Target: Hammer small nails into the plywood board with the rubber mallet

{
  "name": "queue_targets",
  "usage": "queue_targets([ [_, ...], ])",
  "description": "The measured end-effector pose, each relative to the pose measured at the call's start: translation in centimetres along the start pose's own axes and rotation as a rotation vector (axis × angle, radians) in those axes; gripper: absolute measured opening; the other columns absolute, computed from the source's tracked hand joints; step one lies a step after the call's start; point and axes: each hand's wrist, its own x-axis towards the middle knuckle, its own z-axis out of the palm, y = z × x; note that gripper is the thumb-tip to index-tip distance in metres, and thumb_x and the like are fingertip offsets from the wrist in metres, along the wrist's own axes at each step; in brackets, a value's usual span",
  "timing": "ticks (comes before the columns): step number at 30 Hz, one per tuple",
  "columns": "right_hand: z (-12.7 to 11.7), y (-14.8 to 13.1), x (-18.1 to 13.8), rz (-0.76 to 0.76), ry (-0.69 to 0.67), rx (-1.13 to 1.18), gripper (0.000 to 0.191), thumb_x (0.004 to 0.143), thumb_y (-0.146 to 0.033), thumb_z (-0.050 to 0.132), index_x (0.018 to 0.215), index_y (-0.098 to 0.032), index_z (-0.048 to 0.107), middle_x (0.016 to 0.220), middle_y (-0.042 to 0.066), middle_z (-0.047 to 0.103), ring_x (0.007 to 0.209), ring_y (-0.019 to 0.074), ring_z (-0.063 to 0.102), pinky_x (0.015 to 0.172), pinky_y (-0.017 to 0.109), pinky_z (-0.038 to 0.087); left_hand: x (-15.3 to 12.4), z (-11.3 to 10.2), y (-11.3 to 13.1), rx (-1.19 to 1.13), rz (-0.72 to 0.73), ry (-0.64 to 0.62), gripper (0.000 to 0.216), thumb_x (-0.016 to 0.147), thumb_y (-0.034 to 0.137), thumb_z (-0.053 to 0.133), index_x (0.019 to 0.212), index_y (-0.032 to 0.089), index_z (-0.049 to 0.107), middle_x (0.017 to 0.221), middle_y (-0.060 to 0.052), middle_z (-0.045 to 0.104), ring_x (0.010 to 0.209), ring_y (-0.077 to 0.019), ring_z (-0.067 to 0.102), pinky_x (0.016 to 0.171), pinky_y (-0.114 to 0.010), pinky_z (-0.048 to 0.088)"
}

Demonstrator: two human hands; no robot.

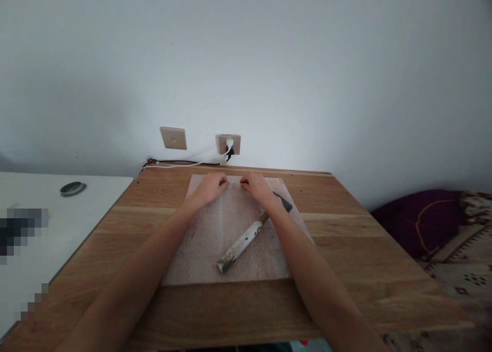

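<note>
A pale, worn board (203, 254) lies flat on the wooden table. Near its far edge, my left hand (214, 186) rests with its fingers closed in a pinch. Opposite it, a short gap away, my right hand (255, 185) is closed in the same way. Whatever the fingertips may grip is too small to make out. Tiny dark marks show on the board between the hands. A hammer (243, 242) lies slantwise on the board, its whitish worn handle toward me. My right forearm crosses above it and hides part of the neck, while the dark head shows beyond.
Behind the wooden table (346, 254), a wall socket (222, 145) holds plugs with white and black cables along the back edge. A white table (96, 203) on the left bears a small round dark object (73, 188). Purple fabric (407, 224) lies to the right.
</note>
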Motion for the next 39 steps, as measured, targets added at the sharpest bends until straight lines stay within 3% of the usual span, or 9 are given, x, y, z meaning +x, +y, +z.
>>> queue_targets([
  [4,0.5,0.0,0.2,-0.011,0.006,0.006,0.029,0.098,-0.012,0.061,0.117,-0.013,0.083,0.12,0.015,0.08,0.115,0.0247,0.073,0.102,0.027,0.05,0.5,-0.3,0.6,-0.333,-0.213,0.095,0.007,0.081,0.018,0.069,0.074,0.018,0.071,0.07,-0.004,0.069,0.07,-0.0195,0.064,0.073,-0.031,0.047],
  [11,0.5,0.2,0.2,-0.025,0.021,0.015,0.038,0.093,-0.001,0.055,0.117,-0.013,0.082,0.122,0.014,0.08,0.12,0.0248,0.072,0.107,0.029,0.048,1.0,-1.9,1.2,-1.434,-0.603,0.117,0.017,0.075,0.008,0.066,0.064,0.016,0.056,0.058,0.002,0.055,0.048,-0.0065,0.045,0.047,-0.02,0.032],
  [16,-0.3,-0.5,0.0,-0.041,0.051,0.045,0.036,0.096,-0.005,0.056,0.119,-0.014,0.082,0.117,0.012,0.082,0.112,0.0216,0.075,0.104,0.027,0.049,0.7,-2.8,0.9,-1.858,-0.679,0.049,0.016,0.074,0.004,0.054,0.068,0.018,0.05,0.055,0.005,0.044,0.038,-0.0071,0.038,0.04,-0.021,0.029],
  [21,-0.1,-1.7,-0.1,-0.057,0.039,0.06,0.03,0.096,-0.008,0.061,0.115,-0.015,0.083,0.107,0.01,0.084,0.106,0.0207,0.076,0.099,0.025,0.051,0.2,-2.7,1.1,-2.003,-0.664,-0.013,0.013,0.077,0.009,0.051,0.07,0.019,0.048,0.057,0.004,0.042,0.034,-0.007,0.033,0.036,-0.022,0.024],
  [29,0.9,-2.1,0.0,-0.049,0.037,0.039,0.03,0.099,-0.011,0.059,0.116,-0.015,0.083,0.121,0.012,0.08,0.117,0.0233,0.073,0.103,0.025,0.047,0.2,-2.8,1.6,-1.981,-0.692,-0.007,0.028,0.093,0.02,0.047,0.066,0.022,0.04,0.053,0.008,0.033,0.031,-0.007,0.028,0.033,-0.022,0.02],
  [39,1.4,-2.5,0.1,0.0,0.038,0.009,0.028,0.101,-0.016,0.059,0.112,-0.014,0.084,0.112,0.017,0.082,0.11,0.0243,0.075,0.098,0.027,0.049,0.3,-1.8,1.8,-1.897,-0.741,0.113,0.021,0.093,0.009,0.047,0.074,0.015,0.054,0.06,0.002,0.051,0.035,-0.0036,0.034,0.034,-0.017,0.024],
])
